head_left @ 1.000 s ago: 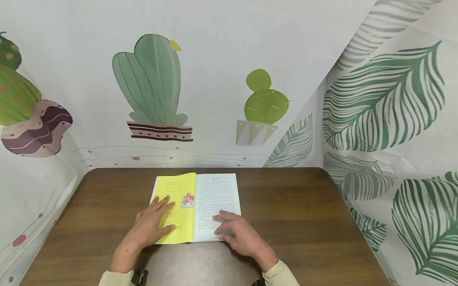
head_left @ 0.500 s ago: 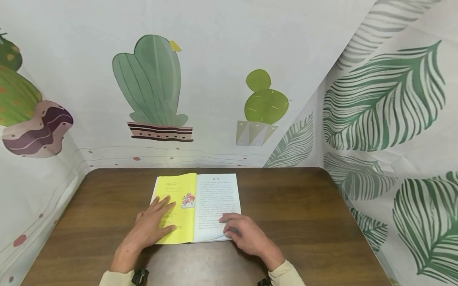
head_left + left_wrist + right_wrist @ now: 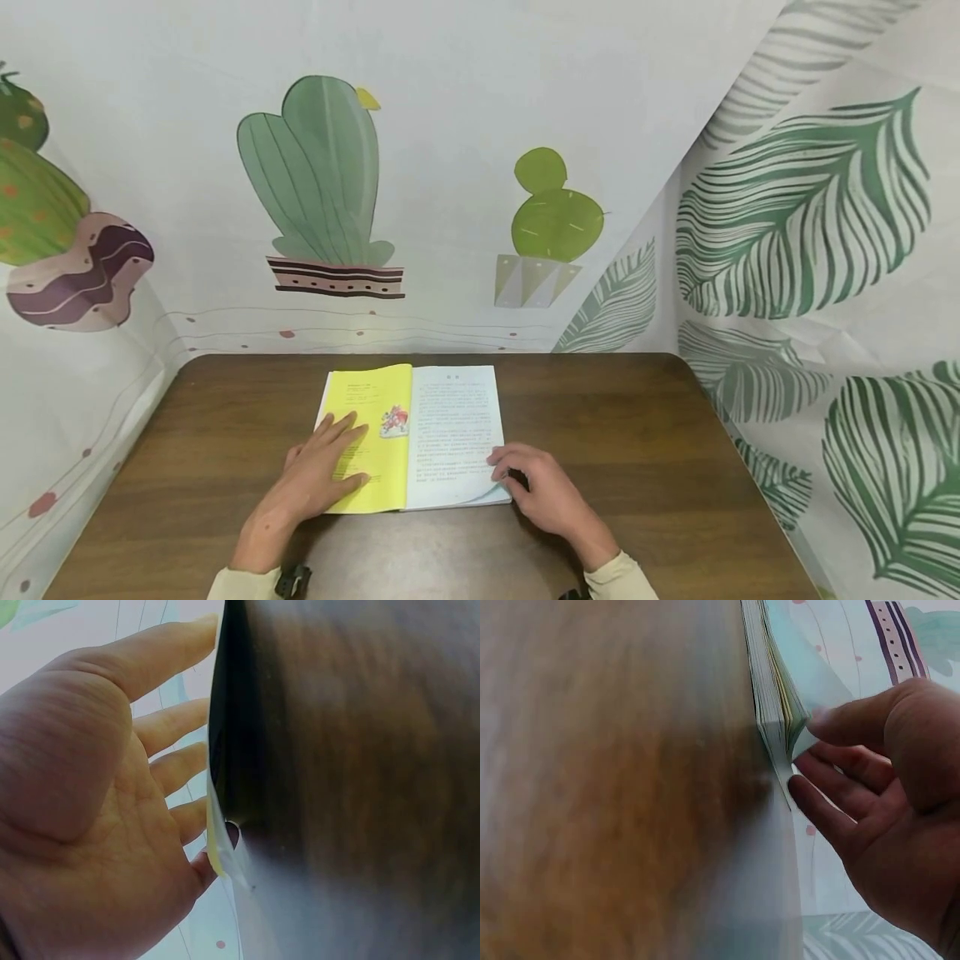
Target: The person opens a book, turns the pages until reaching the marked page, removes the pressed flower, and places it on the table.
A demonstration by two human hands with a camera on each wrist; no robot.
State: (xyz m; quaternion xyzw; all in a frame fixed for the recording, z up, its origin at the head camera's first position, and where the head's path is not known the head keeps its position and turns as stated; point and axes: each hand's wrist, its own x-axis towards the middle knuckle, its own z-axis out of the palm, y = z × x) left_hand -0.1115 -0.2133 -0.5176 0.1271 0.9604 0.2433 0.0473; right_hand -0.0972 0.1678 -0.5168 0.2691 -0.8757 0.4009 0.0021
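An open book (image 3: 453,417) lies on the brown wooden table, with a yellow left page (image 3: 375,392) bearing a small red drawing and a white right page (image 3: 456,408) of printed text. My left hand (image 3: 311,475) rests spread on the yellow page, thumb toward the middle. In the left wrist view, the fingers of the left hand (image 3: 97,772) reach over the book's edge. At the white page's lower right corner, my right hand (image 3: 543,487) pinches the sheet, which curls up there. The right wrist view has the thumb (image 3: 855,724) at the corner of the page stack (image 3: 776,697).
The wooden table (image 3: 645,450) extends on both sides of the book. Behind it hangs a white wall covering (image 3: 442,167) printed with cacti, and leaf-printed cloth (image 3: 802,208) runs along the right. Dark bands (image 3: 292,581) circle the wrists near pale sleeves.
My right hand has slid right across the white page to its outer edge, and the page's lower right corner now curls up. The left hand stays in place.
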